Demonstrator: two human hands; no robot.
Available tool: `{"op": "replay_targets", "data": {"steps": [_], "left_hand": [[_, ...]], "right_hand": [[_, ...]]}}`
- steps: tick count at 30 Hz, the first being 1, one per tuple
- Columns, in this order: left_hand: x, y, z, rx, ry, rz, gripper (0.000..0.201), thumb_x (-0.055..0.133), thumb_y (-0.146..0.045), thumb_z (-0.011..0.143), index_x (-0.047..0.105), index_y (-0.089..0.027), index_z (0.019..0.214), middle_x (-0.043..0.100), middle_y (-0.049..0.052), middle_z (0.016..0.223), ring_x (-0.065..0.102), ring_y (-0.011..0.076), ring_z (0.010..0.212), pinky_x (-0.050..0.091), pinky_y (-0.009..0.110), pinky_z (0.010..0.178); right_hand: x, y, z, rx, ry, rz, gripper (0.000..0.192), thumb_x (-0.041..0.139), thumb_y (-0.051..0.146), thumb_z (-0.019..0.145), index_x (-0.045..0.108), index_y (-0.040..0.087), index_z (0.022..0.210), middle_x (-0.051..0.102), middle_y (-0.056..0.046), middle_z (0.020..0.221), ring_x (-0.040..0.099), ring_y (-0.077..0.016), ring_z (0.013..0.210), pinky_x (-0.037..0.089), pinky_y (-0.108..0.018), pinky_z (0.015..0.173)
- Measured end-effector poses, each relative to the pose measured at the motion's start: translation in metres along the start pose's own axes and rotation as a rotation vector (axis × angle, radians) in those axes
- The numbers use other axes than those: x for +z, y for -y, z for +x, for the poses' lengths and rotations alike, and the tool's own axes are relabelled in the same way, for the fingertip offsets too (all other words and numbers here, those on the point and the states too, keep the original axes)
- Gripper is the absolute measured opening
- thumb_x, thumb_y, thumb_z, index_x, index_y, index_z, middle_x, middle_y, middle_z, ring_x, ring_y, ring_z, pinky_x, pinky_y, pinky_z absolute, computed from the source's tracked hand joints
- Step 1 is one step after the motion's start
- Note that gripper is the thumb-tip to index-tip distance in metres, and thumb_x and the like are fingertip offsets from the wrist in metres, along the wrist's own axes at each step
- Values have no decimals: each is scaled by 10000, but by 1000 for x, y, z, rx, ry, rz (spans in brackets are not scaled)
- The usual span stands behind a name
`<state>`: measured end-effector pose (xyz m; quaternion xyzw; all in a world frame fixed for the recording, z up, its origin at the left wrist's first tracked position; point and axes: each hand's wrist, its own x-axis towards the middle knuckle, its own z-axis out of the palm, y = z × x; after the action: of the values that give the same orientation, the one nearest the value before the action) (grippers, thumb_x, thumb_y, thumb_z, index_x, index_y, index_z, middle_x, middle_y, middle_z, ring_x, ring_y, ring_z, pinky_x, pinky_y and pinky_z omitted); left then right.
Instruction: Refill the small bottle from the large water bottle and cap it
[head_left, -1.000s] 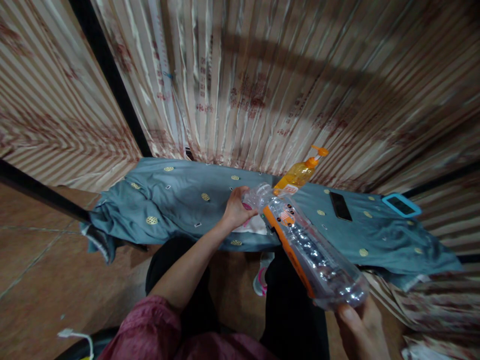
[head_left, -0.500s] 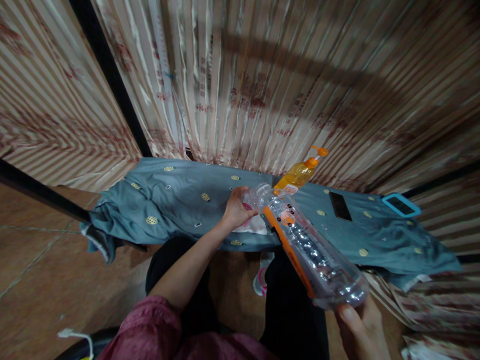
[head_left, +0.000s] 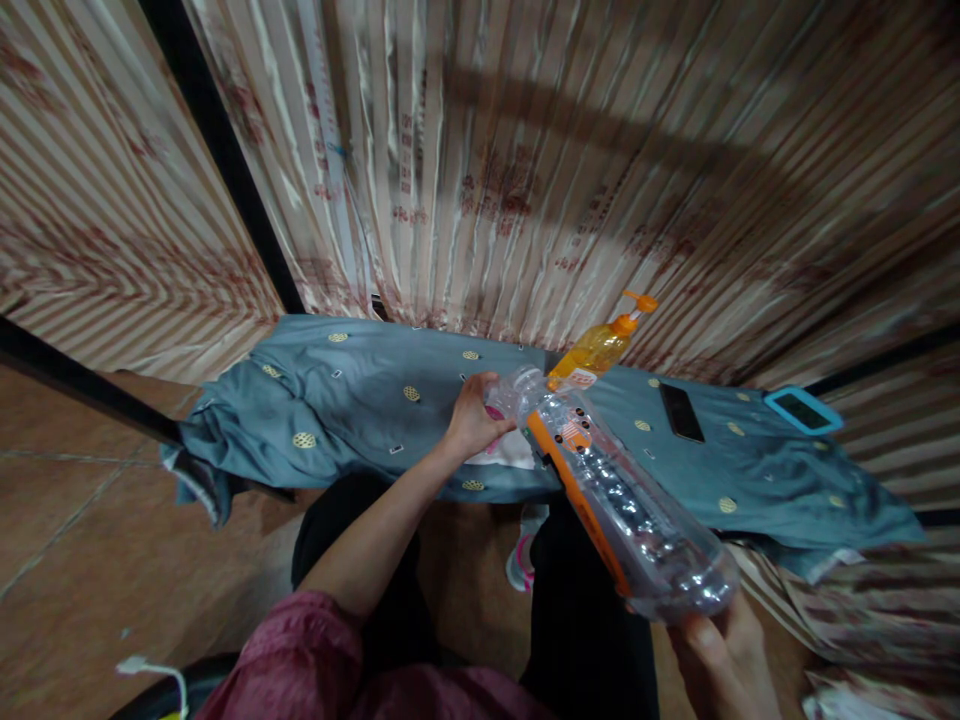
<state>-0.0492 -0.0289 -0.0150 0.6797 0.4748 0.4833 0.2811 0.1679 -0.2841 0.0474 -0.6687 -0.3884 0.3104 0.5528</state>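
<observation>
My right hand (head_left: 721, 655) grips the base of a large clear plastic bottle (head_left: 615, 490) with an orange label, tilted so its neck points away from me over the table. My left hand (head_left: 472, 418) is closed around the bottle's mouth, where a small pink piece shows between the fingers. A white cloth (head_left: 511, 450) lies on the table just under that hand. An orange pump bottle (head_left: 600, 346) stands right behind the clear bottle's neck.
The table is draped in a grey-blue cloth (head_left: 337, 400) with gold dots. A black phone (head_left: 681, 411) and a blue-framed device (head_left: 804, 409) lie to the right. Striped curtains hang behind. A white cable (head_left: 150, 672) lies on the tiled floor at lower left.
</observation>
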Motion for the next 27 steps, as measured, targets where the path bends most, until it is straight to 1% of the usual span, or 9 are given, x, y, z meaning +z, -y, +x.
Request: {"op": "replay_targets", "data": {"steps": [4,7,10,13,16,18,21,24,27], "left_hand": [[0,1,0,-4,3,6,648,950,-322,612,617,-217,1158,706,94,1218,676,318,1184,529,501,1085],[-1,0,0,-5,8,12,646,947,-299,609,616,-210,1156,704,104,1223,677,320,1179,530,507,1084],[-1,-2,0,-11,10,14,646,947,-304,611,613,-190,1152,701,119,1220,678,331,1177,534,514,1080],[-1,-2,0,-12,8,15,641,947,-293,604,615,-196,1144,701,106,1210,677,329,1173,536,507,1075],[-1,-1,0,-12,4,12,633,942,-274,602,621,-207,1143,699,93,1207,676,317,1168,536,492,1073],[-1,-1,0,-10,0,8,633,942,-271,600,625,-207,1145,697,91,1206,675,314,1168,534,487,1072],[0,0,0,-7,0,3,652,948,-269,587,626,-204,1150,697,96,1208,674,322,1177,530,491,1079],[-1,-1,0,-17,8,9,656,941,-251,591,619,-189,1159,696,112,1229,672,331,1191,525,498,1088],[-1,-1,0,-27,19,10,655,930,-251,603,610,-191,1171,695,112,1246,671,329,1197,522,506,1091]], "right_hand": [[1,-1,0,-1,24,69,705,807,620,734,637,218,1288,775,-91,1180,748,-267,1029,584,-295,818],[1,-1,1,-5,36,75,758,831,671,699,654,226,1287,765,-99,1217,737,-290,1072,585,-315,852],[2,2,0,7,42,108,865,823,746,674,644,243,1354,767,-103,1221,741,-303,1062,587,-325,813],[6,10,-4,28,34,148,897,821,741,696,611,255,1420,775,-92,1200,748,-270,997,577,-308,787],[11,19,-9,69,13,169,829,800,702,747,613,242,1411,764,-103,1245,741,-274,1069,575,-311,858],[14,26,-11,107,-3,167,835,816,698,727,619,242,1398,767,-102,1241,739,-288,1107,572,-329,920],[16,30,-12,134,-10,161,859,862,662,686,617,251,1399,773,-88,1220,736,-283,1110,551,-341,986],[14,26,-11,123,-15,169,845,850,649,709,611,247,1412,770,-94,1225,731,-293,1125,548,-357,991],[8,14,-8,122,0,154,868,822,694,724,602,235,1427,770,-113,1229,731,-313,1131,564,-373,956]]}}
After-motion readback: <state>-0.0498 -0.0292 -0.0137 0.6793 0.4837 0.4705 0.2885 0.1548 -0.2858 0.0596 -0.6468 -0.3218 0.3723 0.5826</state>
